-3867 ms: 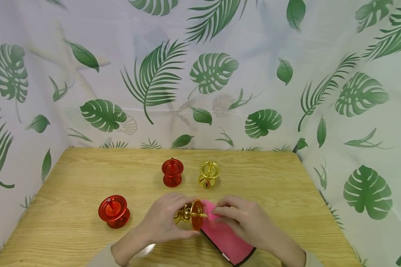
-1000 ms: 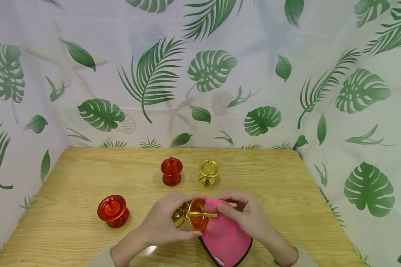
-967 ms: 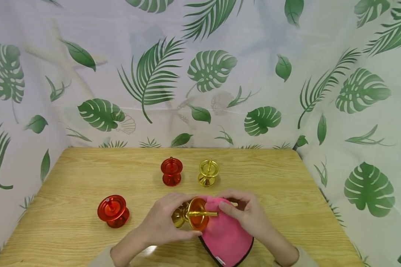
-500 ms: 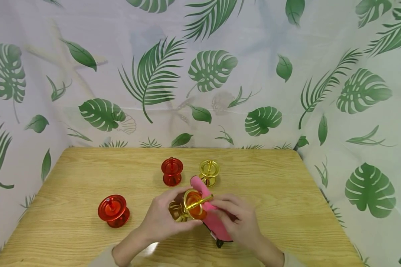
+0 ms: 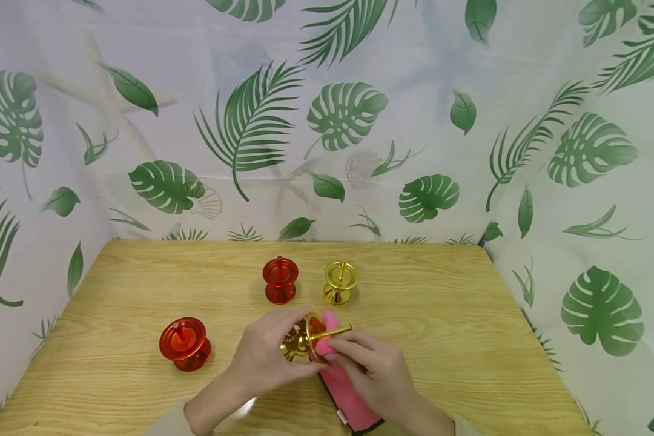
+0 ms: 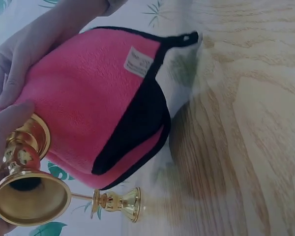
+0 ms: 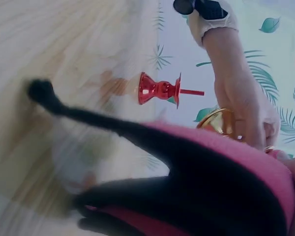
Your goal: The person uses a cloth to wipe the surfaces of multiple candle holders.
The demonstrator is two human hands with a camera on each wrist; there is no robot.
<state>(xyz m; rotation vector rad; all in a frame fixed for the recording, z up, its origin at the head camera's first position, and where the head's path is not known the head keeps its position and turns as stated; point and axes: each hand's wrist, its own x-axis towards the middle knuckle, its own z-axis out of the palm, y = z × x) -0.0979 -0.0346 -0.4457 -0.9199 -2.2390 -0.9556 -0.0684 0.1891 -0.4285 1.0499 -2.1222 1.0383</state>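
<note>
In the head view my left hand (image 5: 264, 354) grips a shiny gold candle holder (image 5: 294, 344) by its stem and dish, tipped sideways with its spike towards the right. My right hand (image 5: 378, 369) pinches a pink cloth (image 5: 349, 396) with black edging, and a bunched fold of it touches the dish beside the spike. The rest of the cloth hangs below that hand. From the left wrist, the hollow base of the candle holder (image 6: 32, 199) faces the camera and the cloth (image 6: 78, 88) shows a white label. The cloth (image 7: 246, 152) hides most of the right fingers in the right wrist view.
A red candle holder (image 5: 185, 344) stands left of my hands. Farther back stand another red candle holder (image 5: 280, 281) and a second gold one (image 5: 340, 281). All are on a wooden table (image 5: 441, 284), with a leaf-patterned sheet (image 5: 360, 200) behind it.
Over the last second, the cloth has gone from spread out to bunched at the dish. Since half a second ago its upper end has dropped, and my right hand has moved slightly down and left.
</note>
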